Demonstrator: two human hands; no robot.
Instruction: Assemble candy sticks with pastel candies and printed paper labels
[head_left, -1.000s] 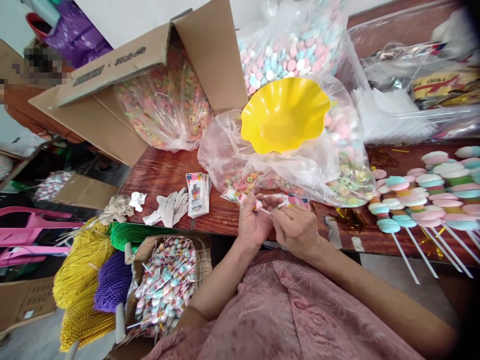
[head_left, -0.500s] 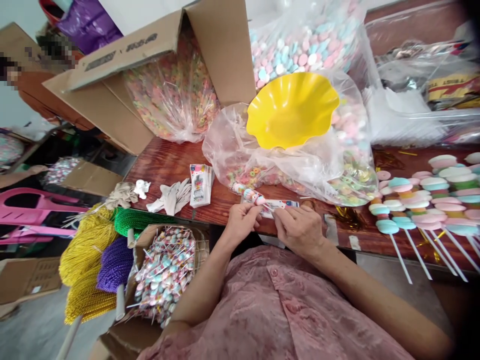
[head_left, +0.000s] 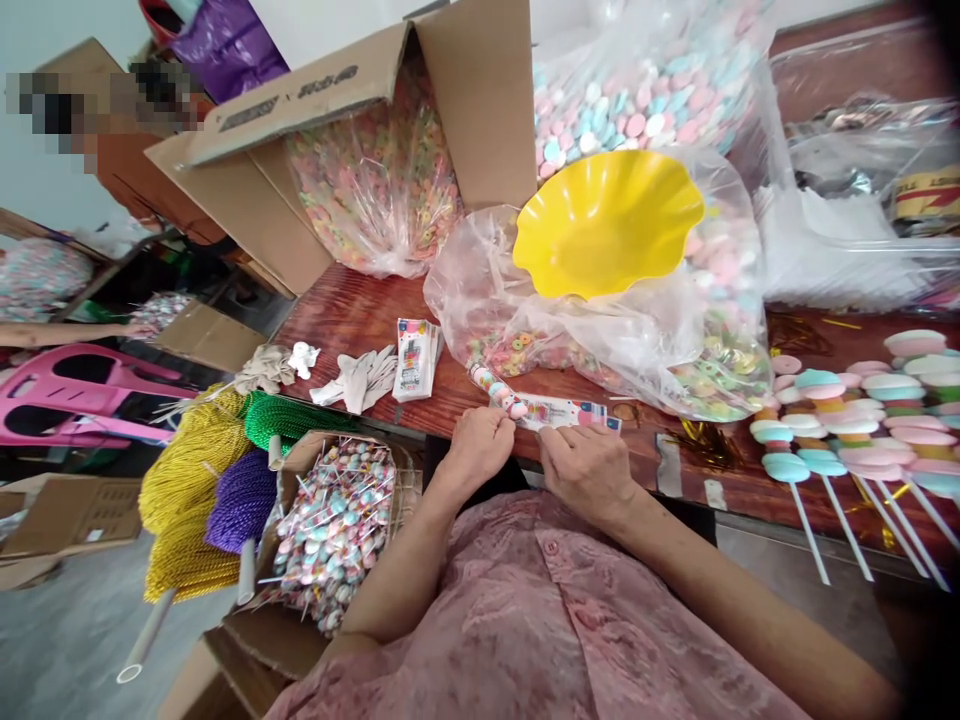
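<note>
**Our left hand (head_left: 481,440) closes on a wrapped candy stick (head_left: 489,383) at the front edge of the counter (head_left: 360,300)**

We have our left grip drawn in tight, thumb and fingers pinched at the near end of the candy stick. Its row of pastel balls slants up and away from our knuckles, just short of a clear bag (head_left: 517,345) of small ring-shaped pieces. Our right hand (head_left: 585,465) is bent inward beside it, fingers curled to a narrow grip; we cannot tell what, if anything, it pinches. A flat printed packet (head_left: 559,410) lies on the counter just beyond both hands, running to the right from the candy stick.

Left of these we have a stack of printed packets (head_left: 414,365), with pale gloves (head_left: 364,380) next to it. A yellow bowl (head_left: 611,225) with a wavy rim rests tilted on the plastic bags behind. On our right, large pastel lollipops (head_left: 855,420) lie in rows, their white sticks jutting past the counter's edge. Below on our left stands a cardboard carton (head_left: 281,635) full of small wrapped sticks, beside bundles of yellow cord (head_left: 199,470), purple cord (head_left: 244,500) and green cord (head_left: 289,420).
</note>
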